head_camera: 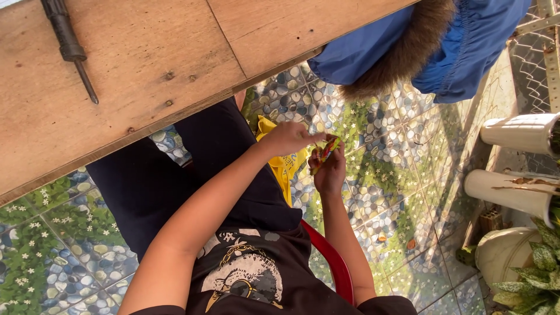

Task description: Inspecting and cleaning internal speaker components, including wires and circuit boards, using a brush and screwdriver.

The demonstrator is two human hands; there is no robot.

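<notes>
A small thin red-yellow-green strip-like piece (326,151), judged light, flexible and best pinched at its ends, is held mid-scene above the tiled floor (385,192), left hand (287,139) fingers pinched on one end, right hand (329,172) closed around it; white plant pots (513,192) at right hold leafy plants (534,274).

Two hands are seen near the centre: one left hand (289,138) and one right hand (329,172). One small multicoloured strip (325,153) is held between them. One screwdriver (70,44) is counted on the one wooden table (151,64), at eleven o'clock. One blue jacket (431,44) is seen at one o'clock. Three white pots (519,133) (510,192) (504,251) are counted at three to four o'clock. One red chair (329,259) is seen at six o'clock.
</notes>
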